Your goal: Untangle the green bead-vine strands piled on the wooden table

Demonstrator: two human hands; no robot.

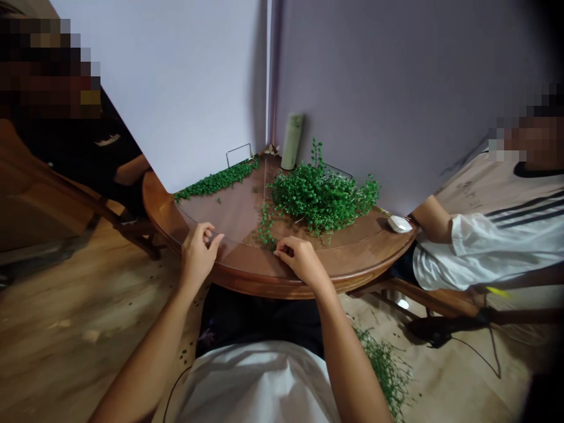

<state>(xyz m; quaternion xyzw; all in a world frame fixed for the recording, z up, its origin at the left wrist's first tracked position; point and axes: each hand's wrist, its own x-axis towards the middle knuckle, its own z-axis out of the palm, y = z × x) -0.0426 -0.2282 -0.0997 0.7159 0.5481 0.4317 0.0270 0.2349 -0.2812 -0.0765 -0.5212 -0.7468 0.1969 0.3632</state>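
Left hand (pixel 198 254): thumb and fingertips pressed together at the edge of a see-through sheet (pixel 211 214), seeming to pinch it, though the exact hold is hard to make out
Right hand (pixel 300 261): fingers curled together and resting on the wooden table (pixel 352 249), just beside a sprig of green leaves (pixel 265 226); whether they pinch anything, I cannot tell
Sheet: lies flat on the table in front of the left hand, its edge reaching toward the right hand
Table: round-edged brown wood, pushed into the corner of two pale walls
Leaves: a big green pile (pixel 321 200) sits near the middle, and a long green strip (pixel 215 180) lies along the left wall
Other things on the table: a pale green bottle (pixel 291 141) stands upright in the corner, with a wire frame (pixel 238 154) near it and a small white object (pixel 399 224) toward the right
People nearby: one in a black top (pixel 106 153) at the left, one in a white striped top (pixel 493 241) at the right
Floor: a green vine (pixel 386 370) lies on the wood near the right foot of the view
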